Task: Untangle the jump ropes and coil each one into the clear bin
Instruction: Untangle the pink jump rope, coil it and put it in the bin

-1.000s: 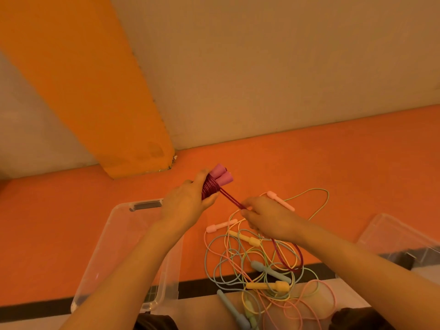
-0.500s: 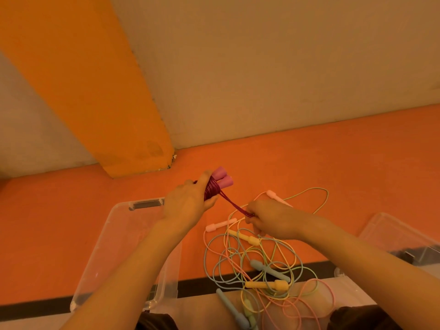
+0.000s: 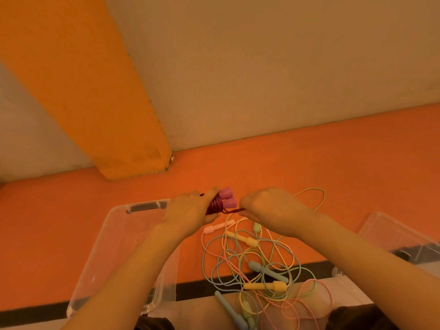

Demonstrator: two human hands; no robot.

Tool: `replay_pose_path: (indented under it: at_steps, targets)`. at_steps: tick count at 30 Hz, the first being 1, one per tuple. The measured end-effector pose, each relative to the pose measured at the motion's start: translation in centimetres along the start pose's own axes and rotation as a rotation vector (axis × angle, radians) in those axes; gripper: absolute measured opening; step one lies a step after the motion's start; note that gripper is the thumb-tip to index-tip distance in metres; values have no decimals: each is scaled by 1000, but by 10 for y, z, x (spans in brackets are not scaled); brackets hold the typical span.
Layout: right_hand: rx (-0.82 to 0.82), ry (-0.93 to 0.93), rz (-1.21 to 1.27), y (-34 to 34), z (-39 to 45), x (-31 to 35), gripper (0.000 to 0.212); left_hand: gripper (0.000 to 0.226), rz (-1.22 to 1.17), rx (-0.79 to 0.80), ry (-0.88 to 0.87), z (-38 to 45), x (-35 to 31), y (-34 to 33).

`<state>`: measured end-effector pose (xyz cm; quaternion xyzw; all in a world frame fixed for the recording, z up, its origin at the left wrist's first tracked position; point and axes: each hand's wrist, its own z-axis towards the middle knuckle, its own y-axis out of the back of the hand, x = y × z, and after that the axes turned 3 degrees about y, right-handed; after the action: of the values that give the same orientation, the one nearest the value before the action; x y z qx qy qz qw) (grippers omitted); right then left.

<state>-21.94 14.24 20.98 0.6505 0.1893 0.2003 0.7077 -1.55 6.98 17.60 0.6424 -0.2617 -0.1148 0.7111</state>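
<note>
My left hand [image 3: 190, 213] grips a purple jump rope [image 3: 220, 203], its dark cord wound tightly around the two pink-purple handles held side by side. My right hand [image 3: 269, 208] pinches the short free end of that cord just right of the bundle. Below my hands, a tangle of jump ropes [image 3: 257, 265] in blue, yellow, pink and green lies on the orange floor with several handles showing. The clear bin [image 3: 104, 253] stands to the left, under my left forearm, and looks empty.
A second clear container [image 3: 402, 236] sits at the right edge. An orange pillar [image 3: 100, 110] and a beige wall rise behind. A black stripe [image 3: 202, 289] crosses the floor near my knees.
My right hand has moved up and left toward the bundle, and the loose purple cord has shortened as it wound onto the handles. My left hand has barely shifted.
</note>
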Motion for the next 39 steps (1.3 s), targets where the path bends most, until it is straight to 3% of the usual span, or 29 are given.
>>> replay_pose_path:
  at_steps: [3,6,13,18,22,26,31,39]
  targets:
    - [-97,57,-1,-2,-1,-2,27,68,-6,79,-144,-1,-3,-2]
    - [-53,0,-16,-2,-1,-11,31,67,-10,90,-244,-2,-8,-1]
    - [25,-136,-78,-2,0,-25,32,66,-12,65,-271,-3,-11,2]
    - [-212,-184,-260,-15,0,-27,25,66,2,48,-307,-4,-18,5]
    - [-234,-110,-168,-10,4,-24,42,66,-3,12,-344,-7,-21,9]
    - [-118,-90,13,-7,0,-30,41,66,-1,-9,-372,-8,-21,11]
    - [-49,-115,38,-3,0,-32,41,66,-20,-28,-401,-10,-20,10]
    - [-111,-159,249,-9,0,-42,37,69,-100,-198,-481,-12,-20,5]
